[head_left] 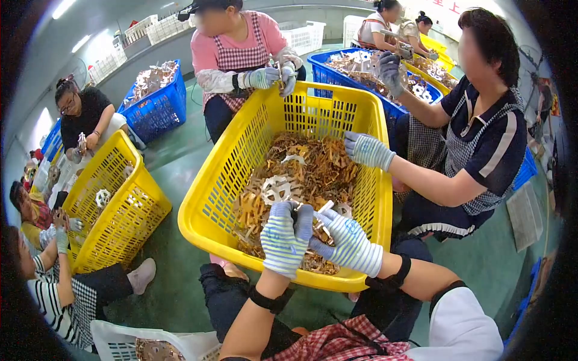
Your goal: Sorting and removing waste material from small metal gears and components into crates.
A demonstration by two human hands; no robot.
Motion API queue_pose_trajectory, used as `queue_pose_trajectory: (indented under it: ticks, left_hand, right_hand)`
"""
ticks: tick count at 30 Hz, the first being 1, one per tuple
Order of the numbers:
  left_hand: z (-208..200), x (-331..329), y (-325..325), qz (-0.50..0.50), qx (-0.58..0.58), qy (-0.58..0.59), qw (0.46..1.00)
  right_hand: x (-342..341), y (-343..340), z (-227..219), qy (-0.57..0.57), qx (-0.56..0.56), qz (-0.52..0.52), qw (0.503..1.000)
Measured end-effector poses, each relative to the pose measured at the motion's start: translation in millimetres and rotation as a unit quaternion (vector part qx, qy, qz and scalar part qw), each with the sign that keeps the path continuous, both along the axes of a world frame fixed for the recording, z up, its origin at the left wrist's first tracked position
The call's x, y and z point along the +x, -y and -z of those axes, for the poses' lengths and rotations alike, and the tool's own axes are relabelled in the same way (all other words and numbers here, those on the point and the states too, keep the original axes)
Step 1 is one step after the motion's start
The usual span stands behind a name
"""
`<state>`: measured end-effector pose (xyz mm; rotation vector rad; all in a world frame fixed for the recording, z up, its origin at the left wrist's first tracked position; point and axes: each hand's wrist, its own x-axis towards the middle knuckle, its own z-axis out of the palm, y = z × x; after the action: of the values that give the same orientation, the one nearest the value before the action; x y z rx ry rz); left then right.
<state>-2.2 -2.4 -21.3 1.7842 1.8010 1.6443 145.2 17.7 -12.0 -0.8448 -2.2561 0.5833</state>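
Observation:
Both my hands are over the near end of a large yellow plastic basket, close together with fingers closed. My left hand, in a striped knit glove, grips a small piece that its fingers mostly hide. In my right hand, gloved the same way, is a short white rod-like thing; whether it is a tool or a loose part I cannot tell. Below them the basket holds a heap of thin brown and tan scraps. A pale cut-out plate lies on the heap just beyond my left hand.
A co-worker's gloved hand reaches over the basket's right rim. Another person's gloved hands work at its far end. Another yellow basket stands left, blue baskets behind. A white crate is beside me at lower left.

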Motion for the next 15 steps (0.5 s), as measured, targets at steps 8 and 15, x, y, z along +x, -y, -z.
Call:
queue_pose_trajectory:
  ticks: [8, 15]
  left_hand:
    - [-4, 3, 6, 0.024, 0.044, 0.175, 0.983]
    - [2, -3, 3, 0.085, -0.041, 0.273, 0.957]
  right_hand:
    - [-10, 15, -21, -0.091, 0.058, -0.013, 0.994]
    - [6, -6, -4, -0.221, -0.244, 0.066, 0.942]
